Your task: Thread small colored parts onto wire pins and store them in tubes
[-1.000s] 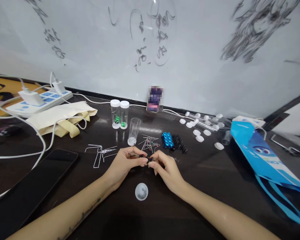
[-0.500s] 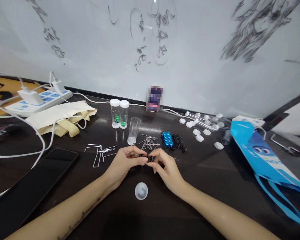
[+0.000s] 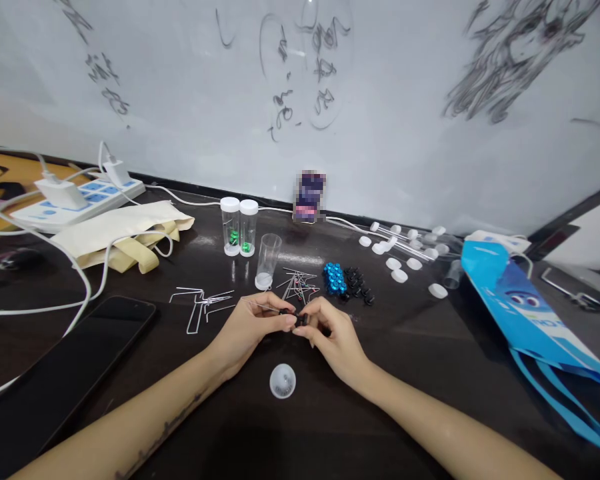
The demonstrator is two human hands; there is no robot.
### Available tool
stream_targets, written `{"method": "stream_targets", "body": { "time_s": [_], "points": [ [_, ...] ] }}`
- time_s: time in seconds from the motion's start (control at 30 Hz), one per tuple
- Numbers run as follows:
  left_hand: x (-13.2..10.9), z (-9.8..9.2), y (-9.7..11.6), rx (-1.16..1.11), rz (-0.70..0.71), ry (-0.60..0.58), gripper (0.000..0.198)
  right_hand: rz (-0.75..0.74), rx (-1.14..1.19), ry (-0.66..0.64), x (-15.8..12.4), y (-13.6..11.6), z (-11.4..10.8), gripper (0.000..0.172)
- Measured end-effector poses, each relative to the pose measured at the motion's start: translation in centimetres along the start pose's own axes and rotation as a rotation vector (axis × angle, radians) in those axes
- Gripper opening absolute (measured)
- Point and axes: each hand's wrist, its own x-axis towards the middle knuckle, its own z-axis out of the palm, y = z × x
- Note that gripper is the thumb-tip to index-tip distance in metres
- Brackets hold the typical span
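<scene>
My left hand (image 3: pixel 253 327) pinches a thin metal pin (image 3: pixel 265 307) that points left from its fingertips. My right hand (image 3: pixel 333 333) pinches a small black bead (image 3: pixel 300 321) right against the left fingertips, so both hands meet over the dark table. A white cap (image 3: pixel 283 381) lies just in front of my hands. Behind them lie a heap of pins (image 3: pixel 297 283), blue beads (image 3: pixel 335 279) and black beads (image 3: pixel 359 285). An open clear tube (image 3: pixel 269 261) stands behind the left hand.
Two capped tubes with green beads (image 3: pixel 240 227) stand further back. Bent wires (image 3: pixel 200 305) lie to the left, beside a black phone (image 3: pixel 55 380), white cables, a cloth bag (image 3: pixel 125 230) and a power strip (image 3: pixel 75 200). White caps and tubes (image 3: pixel 405 250) and a blue bag (image 3: pixel 525 310) lie right.
Almost nothing has moved; both hands stay pinched together over the same spot, with only a slight shift of the fingertips.
</scene>
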Motion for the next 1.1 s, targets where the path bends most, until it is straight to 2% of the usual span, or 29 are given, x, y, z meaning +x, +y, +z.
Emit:
{"method": "stream_targets", "body": {
  "time_s": [0.17,0.37,0.43,0.63,0.77,0.83,0.9,1.03,1.1],
  "points": [
    [-0.10,0.12,-0.03,0.045,-0.009,0.000,0.022,0.030,0.002,-0.107,0.03,-0.10,-0.20,0.038],
    [-0.02,0.04,0.02,0.020,0.000,0.018,0.019,-0.049,-0.064,0.011,0.17,-0.27,-0.03,0.018],
    [-0.03,0.02,0.06,0.015,-0.003,0.012,0.019,-0.052,-0.042,0.016,0.21,-0.18,-0.01,0.019],
    [-0.11,0.07,0.08,-0.011,-0.013,-0.027,0.020,-0.011,-0.037,-0.109,0.16,-0.15,-0.27,0.034],
    [-0.03,0.00,0.06,-0.015,-0.001,-0.004,0.018,-0.041,-0.091,-0.022,0.25,-0.33,-0.17,0.020],
    [0.00,-0.02,0.08,-0.009,0.002,-0.002,0.018,-0.055,-0.082,0.001,0.29,-0.35,-0.12,0.018],
    [-0.02,-0.02,0.09,-0.001,0.001,-0.011,0.018,-0.061,-0.081,-0.023,0.29,-0.32,-0.14,0.021],
    [-0.07,0.00,0.00,0.014,-0.002,-0.027,0.019,-0.042,-0.071,-0.124,0.16,-0.14,-0.30,0.042],
    [-0.07,0.01,-0.07,0.013,-0.003,-0.029,0.020,-0.030,-0.063,-0.132,0.09,-0.05,-0.33,0.048]
  ]
}}
